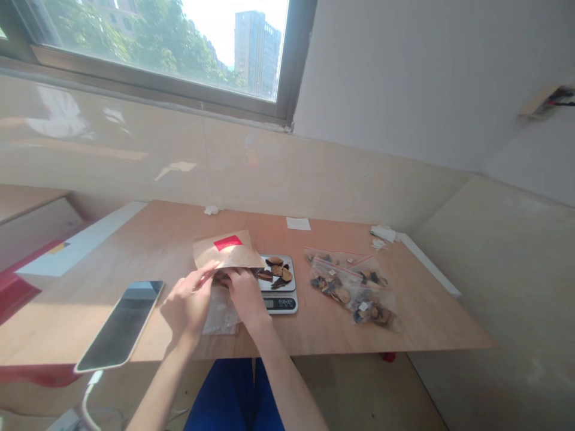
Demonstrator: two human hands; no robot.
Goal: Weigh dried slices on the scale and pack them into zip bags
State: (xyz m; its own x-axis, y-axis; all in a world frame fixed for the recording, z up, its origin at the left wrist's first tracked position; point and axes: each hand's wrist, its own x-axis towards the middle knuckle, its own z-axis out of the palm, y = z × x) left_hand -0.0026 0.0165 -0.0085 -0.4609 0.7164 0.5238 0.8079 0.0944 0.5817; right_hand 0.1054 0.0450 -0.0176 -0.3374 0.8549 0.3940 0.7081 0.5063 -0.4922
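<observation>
A brown paper bag [211, 251] with a red label [227, 242] lies with its mouth toward me. My left hand [191, 302] pinches the near left edge of that mouth. At the opening is my right hand [245, 293], its fingertips hidden inside the bag among dark pieces. Just right of it, a digital kitchen scale [291, 301] carries several dried brown slices [277, 270] on its plate; the bag overlaps the plate's left side. A clear plastic bag [220, 320] lies flat under my hands.
To the right lie several clear zip bags [350, 287] of dried slices. A smartphone [121, 326] with a white charging cable [90, 392] rests at the table's left front edge. Paper scraps [298, 223] and crumpled tissue [381, 233] sit along the back, below the window.
</observation>
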